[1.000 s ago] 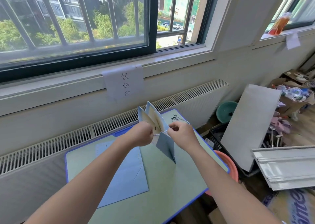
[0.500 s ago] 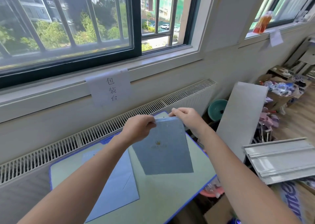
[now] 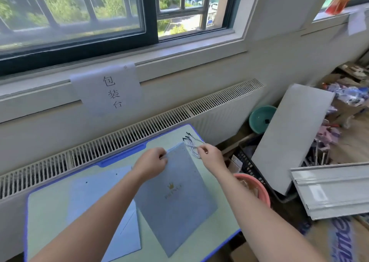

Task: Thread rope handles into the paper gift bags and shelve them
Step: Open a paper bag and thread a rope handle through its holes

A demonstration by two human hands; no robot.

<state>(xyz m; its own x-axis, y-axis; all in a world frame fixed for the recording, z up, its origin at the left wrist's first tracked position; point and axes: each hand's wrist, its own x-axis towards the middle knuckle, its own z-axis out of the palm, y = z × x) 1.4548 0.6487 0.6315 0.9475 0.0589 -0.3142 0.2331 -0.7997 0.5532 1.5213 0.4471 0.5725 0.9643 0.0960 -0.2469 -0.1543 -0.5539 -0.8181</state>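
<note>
A flat blue-grey paper gift bag (image 3: 179, 200) with a gold crown print lies on the pale green table (image 3: 50, 217). My left hand (image 3: 150, 163) pinches the bag's top edge near its left corner. At the table's far right corner lies a bundle of blue-and-white rope handles (image 3: 192, 145) with black tips. My right hand (image 3: 209, 155) pinches one of these ropes just right of the bag's top edge. A second, lighter blue flat bag (image 3: 99, 208) with small punched holes lies to the left, partly under my left forearm.
A radiator grille (image 3: 139, 134) runs behind the table below the window, with a paper sign (image 3: 108, 91) taped above it. Right of the table: a pink basin (image 3: 254, 188), a black crate (image 3: 251, 162), a leaning grey board (image 3: 289, 136), a teal bowl (image 3: 260, 118), floor clutter.
The bag, held up and spread open a second ago, was flattened and now lies on the table. My right hand has left its top edge and taken hold of a rope.
</note>
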